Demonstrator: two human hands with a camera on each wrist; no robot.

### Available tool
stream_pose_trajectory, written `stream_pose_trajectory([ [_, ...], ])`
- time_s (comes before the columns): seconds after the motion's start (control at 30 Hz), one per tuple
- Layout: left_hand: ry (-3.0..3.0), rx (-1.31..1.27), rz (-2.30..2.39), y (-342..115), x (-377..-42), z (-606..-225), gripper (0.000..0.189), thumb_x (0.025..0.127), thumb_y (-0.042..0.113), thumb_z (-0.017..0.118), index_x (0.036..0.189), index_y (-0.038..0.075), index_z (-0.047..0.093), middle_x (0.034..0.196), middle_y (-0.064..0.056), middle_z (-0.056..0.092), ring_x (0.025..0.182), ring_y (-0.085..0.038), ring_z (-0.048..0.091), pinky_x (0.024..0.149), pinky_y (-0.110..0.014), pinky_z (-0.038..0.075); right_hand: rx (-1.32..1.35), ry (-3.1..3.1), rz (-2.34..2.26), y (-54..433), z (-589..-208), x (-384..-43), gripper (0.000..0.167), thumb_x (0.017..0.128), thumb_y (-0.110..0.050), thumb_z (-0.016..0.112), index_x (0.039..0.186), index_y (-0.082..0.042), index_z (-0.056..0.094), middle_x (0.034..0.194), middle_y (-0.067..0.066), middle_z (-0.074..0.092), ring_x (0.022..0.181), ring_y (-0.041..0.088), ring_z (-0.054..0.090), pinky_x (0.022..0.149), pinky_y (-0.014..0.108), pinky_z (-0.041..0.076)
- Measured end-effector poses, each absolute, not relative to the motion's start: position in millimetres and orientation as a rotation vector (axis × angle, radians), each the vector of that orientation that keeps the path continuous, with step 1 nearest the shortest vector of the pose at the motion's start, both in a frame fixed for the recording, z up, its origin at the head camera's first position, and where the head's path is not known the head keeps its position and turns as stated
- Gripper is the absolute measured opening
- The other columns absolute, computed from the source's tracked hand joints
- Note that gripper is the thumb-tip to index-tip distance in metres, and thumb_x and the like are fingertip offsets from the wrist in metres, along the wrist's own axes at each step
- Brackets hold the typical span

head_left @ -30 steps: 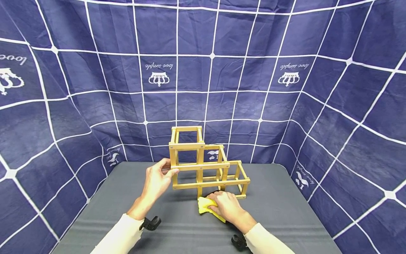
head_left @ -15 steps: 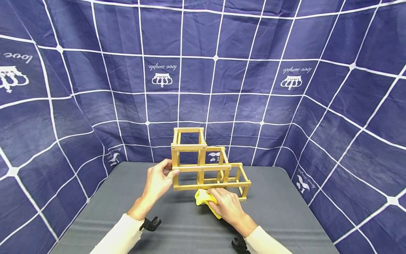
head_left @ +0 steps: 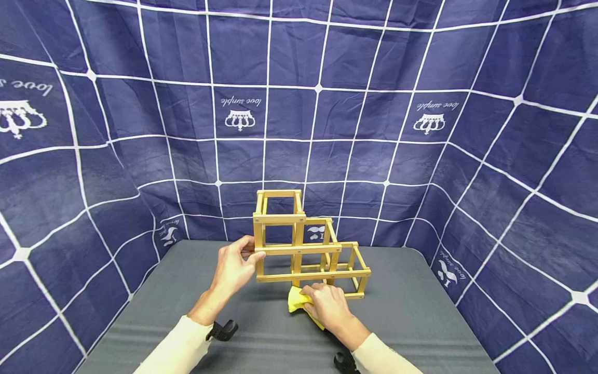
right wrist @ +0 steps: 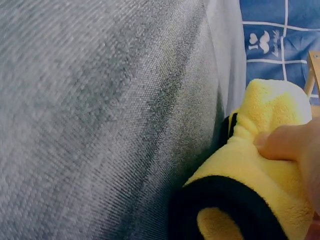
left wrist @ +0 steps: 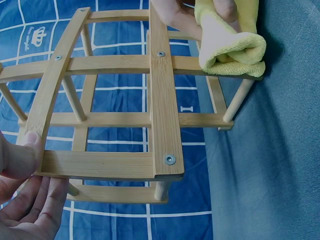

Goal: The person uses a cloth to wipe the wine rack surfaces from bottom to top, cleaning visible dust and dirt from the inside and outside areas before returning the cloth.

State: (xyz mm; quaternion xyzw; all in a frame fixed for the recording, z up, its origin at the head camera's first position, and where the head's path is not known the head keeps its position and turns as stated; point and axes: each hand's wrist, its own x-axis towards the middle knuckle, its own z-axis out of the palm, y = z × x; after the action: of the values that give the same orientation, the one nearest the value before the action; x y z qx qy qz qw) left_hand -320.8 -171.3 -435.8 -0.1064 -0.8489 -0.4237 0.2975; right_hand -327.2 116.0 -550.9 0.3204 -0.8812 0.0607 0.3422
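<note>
The stepped bamboo rack (head_left: 298, 250) stands towards the far edge of the table (head_left: 397, 311), beyond both hands, its long axis running left to right roughly along that edge. Its tall side is on the left, and its lower left end juts out above the tabletop. The left hand (head_left: 233, 266) is on it directly, pinching the left end of the middle rail (left wrist: 49, 95) — thumb in front, fingers behind. The right hand (head_left: 329, 306) reaches it only through a bunched yellow cloth (head_left: 296, 300) with black edging, pinched at the lower end of the central post (left wrist: 190, 65). Cloth and knuckles hide that foot and part of the bottom rail — firmness of pressure, I cannot tell. A blue grid-print curtain (head_left: 289, 161) hangs behind; a black wrist mount (head_left: 223, 331) juts inward below the left hand.
</note>
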Motion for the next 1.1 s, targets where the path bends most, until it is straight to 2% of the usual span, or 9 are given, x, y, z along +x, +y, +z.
stream_pose_trajectory([
  [0.27,-2.267,-0.280,-1.127,-170.8,-320.6,-436.1,0.018,0.096,0.007,0.094,0.111,0.010,0.085,0.103,-0.010,0.090,0.098,-0.027,0.090,0.093,-0.052,0.073,0.743,-2.045,0.243,120.7,-551.8,-329.5,0.051,0.069,-0.028,0.113,0.111,-0.029,0.085,0.096,-0.012,0.083,0.062,0.013,0.075,0.047,0.032,0.054],
  [0.6,-2.252,-0.276,-1.132,-171.7,-320.1,-436.9,0.018,0.095,0.007,0.095,0.110,0.010,0.086,0.101,-0.009,0.089,0.096,-0.026,0.089,0.091,-0.048,0.074,0.857,-2.015,0.315,139.3,-543.0,-324.7,0.056,0.064,-0.021,0.112,0.112,-0.025,0.083,0.103,-0.009,0.083,0.081,0.011,0.080,0.057,0.030,0.062],
  [0.87,-2.255,-0.276,-1.129,-171.2,-319.9,-435.0,0.019,0.095,0.006,0.094,0.111,0.009,0.086,0.101,-0.009,0.089,0.096,-0.026,0.090,0.090,-0.050,0.074,0.861,-2.005,0.335,168.9,-532.2,-318.3,0.047,0.067,-0.020,0.099,0.108,-0.023,0.077,0.098,-0.010,0.079,0.079,0.007,0.069,0.059,0.028,0.055],
  [1.1,-2.260,-0.272,-1.126,-171.1,-318.9,-435.7,0.018,0.095,0.006,0.094,0.111,0.010,0.085,0.101,-0.009,0.089,0.096,-0.026,0.089,0.091,-0.050,0.074,0.907,-1.962,0.306,201.7,-531.8,-319.4,0.043,0.068,-0.019,0.094,0.109,-0.021,0.079,0.100,-0.011,0.077,0.082,0.010,0.072,0.064,0.031,0.059],
])
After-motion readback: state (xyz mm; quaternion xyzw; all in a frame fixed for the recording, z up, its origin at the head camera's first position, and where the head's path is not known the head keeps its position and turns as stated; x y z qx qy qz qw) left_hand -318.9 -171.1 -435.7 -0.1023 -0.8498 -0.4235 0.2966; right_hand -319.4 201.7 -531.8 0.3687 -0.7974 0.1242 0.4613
